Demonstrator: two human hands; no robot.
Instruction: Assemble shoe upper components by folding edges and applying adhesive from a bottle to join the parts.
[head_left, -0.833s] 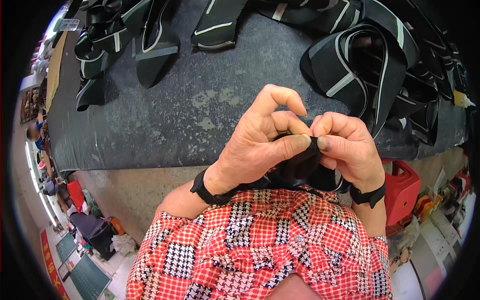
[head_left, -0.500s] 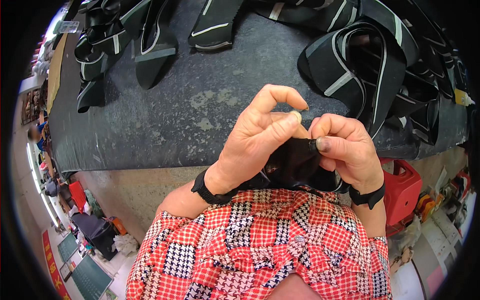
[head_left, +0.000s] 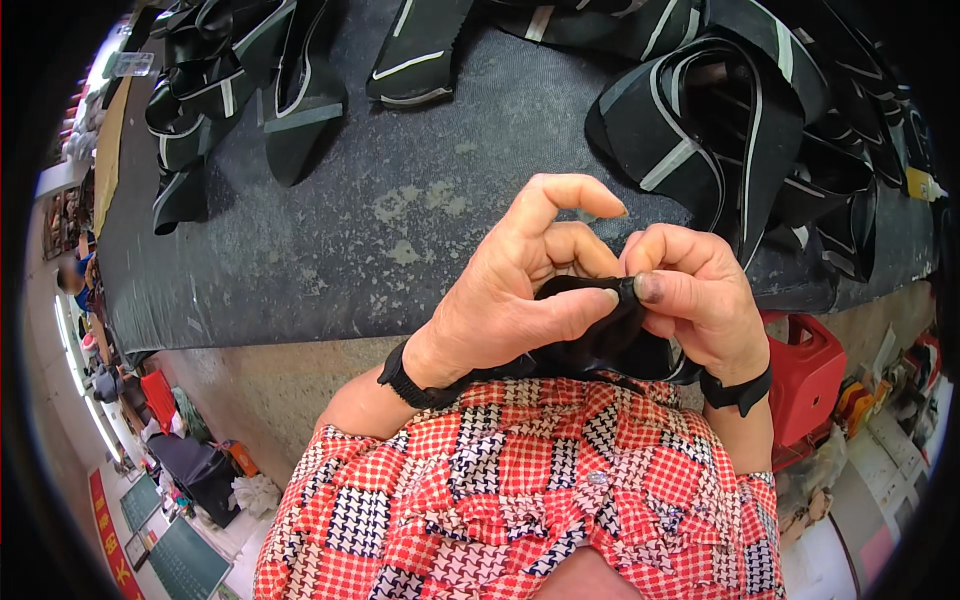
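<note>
My left hand (head_left: 510,290) and my right hand (head_left: 700,300) are pressed together close to my chest, above the near edge of the table. Both pinch a small piece of black fabric (head_left: 610,335) between thumbs and fingers. The left index finger arches up over it. The rest of the black fabric hangs down behind my hands toward my red patterned shirt. A black band sits on each wrist.
A dark grey worktable (head_left: 350,230) spreads ahead. Black pieces with white stripes (head_left: 720,130) are piled at its right and along the far left (head_left: 230,90). A red plastic stool (head_left: 810,370) stands at the lower right. The floor at the left holds clutter.
My hands have stayed together on the black fabric. The fingers have shifted slightly, working along its edge, and the left index finger has lifted higher.
</note>
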